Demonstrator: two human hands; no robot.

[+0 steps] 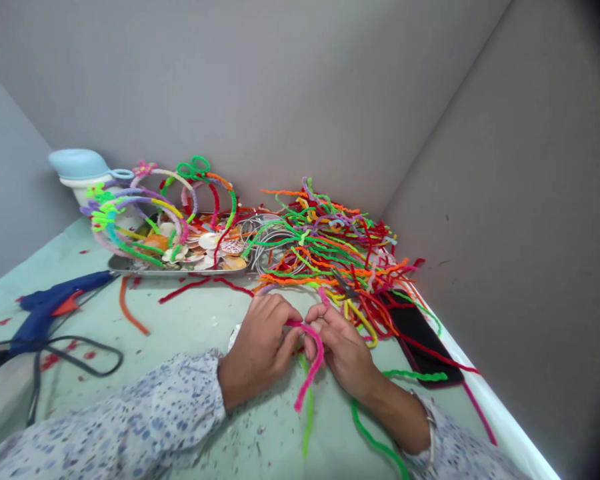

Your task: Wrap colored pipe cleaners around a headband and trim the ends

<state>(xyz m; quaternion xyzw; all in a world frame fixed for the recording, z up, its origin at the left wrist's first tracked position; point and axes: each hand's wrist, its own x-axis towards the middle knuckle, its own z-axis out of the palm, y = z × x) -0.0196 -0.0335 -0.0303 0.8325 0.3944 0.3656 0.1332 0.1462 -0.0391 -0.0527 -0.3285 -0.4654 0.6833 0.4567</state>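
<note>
My left hand [263, 350] is closed, thumb and fingers pinching a bright pink pipe cleaner [310, 381]. The pipe cleaner arcs out between both hands, and its free end hangs down toward the table. My right hand [344, 350] meets the left one at the same spot, its fingers curled and pressed on the pink strand. A short pink piece [323, 297] sticks up behind the right fingers; whether it is the same strand is hidden. Below the hands lies a light green pipe cleaner [308, 423].
A metal tray [195, 272] holds shells and several pipe-cleaner-wrapped headbands [120, 243]. Behind my hands is a heap of colourful pipe cleaners [330, 233] with scissors [344, 285]. A blue glue gun [45, 313] with its cord is left; a dark phone [425, 343] right; a blue-lidded bottle [80, 167] at the back.
</note>
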